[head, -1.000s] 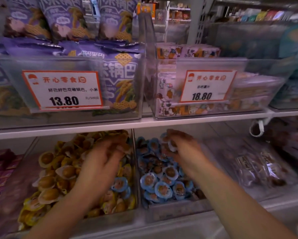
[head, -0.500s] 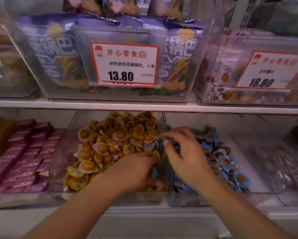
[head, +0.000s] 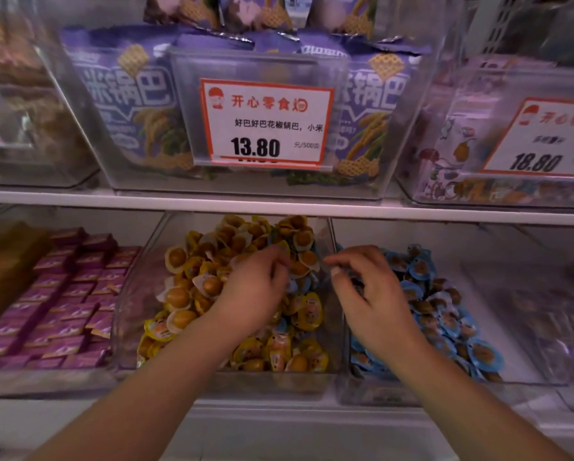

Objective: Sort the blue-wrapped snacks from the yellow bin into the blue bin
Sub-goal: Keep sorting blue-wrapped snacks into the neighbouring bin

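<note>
White shop shelf (head: 279, 207) under clear tubs of purple snack bags (head: 126, 94), left hand (head: 252, 287) buried in clear bin of yellow-wrapped snacks (head: 192, 294) (a few blue-wrapped snacks (head: 294, 286) mixed in), grasp unclear, right hand (head: 372, 294) curled over neighbouring clear bin of blue snacks (head: 445, 314), whether it held anything unclear.

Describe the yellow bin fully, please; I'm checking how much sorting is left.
The yellow bin is a clear plastic box on the lower shelf, between purple packs and the blue bin. Yellow snacks fill it, heaped toward the back; a few blue snacks still show right of centre. The left hand reaches in, fingers curled among them.
</note>
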### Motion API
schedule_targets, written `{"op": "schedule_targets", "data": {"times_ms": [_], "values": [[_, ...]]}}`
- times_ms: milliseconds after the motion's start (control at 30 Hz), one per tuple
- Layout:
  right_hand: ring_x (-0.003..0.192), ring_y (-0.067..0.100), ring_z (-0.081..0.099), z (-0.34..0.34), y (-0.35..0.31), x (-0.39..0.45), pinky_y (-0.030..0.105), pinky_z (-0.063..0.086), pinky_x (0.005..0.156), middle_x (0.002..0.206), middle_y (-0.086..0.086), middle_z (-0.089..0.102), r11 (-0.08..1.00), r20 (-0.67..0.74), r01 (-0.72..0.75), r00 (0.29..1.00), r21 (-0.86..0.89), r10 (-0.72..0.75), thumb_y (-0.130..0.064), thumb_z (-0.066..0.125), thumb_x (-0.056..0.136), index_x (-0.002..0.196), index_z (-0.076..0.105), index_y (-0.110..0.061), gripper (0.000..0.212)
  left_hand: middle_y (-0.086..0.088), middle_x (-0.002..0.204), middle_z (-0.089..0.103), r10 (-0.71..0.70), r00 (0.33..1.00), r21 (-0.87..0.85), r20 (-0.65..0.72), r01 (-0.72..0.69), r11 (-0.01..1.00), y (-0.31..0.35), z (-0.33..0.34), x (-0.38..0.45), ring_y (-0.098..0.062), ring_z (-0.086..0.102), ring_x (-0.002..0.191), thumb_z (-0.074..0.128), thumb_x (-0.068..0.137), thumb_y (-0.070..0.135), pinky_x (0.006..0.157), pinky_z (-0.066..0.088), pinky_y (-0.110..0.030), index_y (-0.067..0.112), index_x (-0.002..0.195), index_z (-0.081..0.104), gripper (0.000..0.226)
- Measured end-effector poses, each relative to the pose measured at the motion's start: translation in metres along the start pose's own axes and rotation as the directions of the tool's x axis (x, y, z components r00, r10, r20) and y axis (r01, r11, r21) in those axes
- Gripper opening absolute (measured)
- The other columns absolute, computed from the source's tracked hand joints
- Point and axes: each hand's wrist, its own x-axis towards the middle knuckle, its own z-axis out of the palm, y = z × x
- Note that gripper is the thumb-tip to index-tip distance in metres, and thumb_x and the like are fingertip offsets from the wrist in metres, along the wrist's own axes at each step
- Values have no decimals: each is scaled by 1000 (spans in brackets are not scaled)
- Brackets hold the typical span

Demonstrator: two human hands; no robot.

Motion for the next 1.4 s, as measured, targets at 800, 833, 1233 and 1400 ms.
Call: {"op": "schedule_targets", "data": {"times_ms": [800, 833, 1233, 1400], "values": [[108, 4, 56, -1, 3, -8, 22, 49, 90, 116, -11, 50, 999, 24, 34, 999, 35, -34, -26, 51, 100, 123, 65, -24, 27, -2, 115, 57, 155, 949, 239, 275, -224, 945, 0, 36, 11, -24, 61, 100, 66, 87, 23, 82, 50, -38, 21, 120, 52, 36], [108, 3, 56, -1, 2, -8, 23, 49, 90, 116, -11, 50, 999, 26, 31, 999, 36, -32, -26, 50, 100, 123, 65, -25, 27, -1, 110, 59, 151, 951, 177, 271, -203, 963, 0, 33, 12, -22, 60, 99, 66, 87, 20, 80, 48, -34, 18, 111, 56, 26], [100, 3, 55, -6, -7, 7, 7, 39, 88, 106, -3, 55, 989, -87, 129, 987, -67, -134, -14, 59, 93, 104, 70, -13, 16, 2, 63, 63, -249, 940, -408, 234, 327, 852, -7, -24, -5, -10, 51, 46, 54, 94, 14, 39, 38, -23, 28, 88, 70, 22], [103, 10, 57, 1, -28, 14, 18, 45, 91, 108, 0, 58, 990, -77, 126, 988, -66, -131, -9, 60, 91, 106, 71, -14, 19, 11, 79, 65, 47, 979, 480, 197, -138, 867, -6, -18, -32, -7, 63, 72, 42, 83, 69, 58, 50, -29, 35, 94, 61, 41]]}}
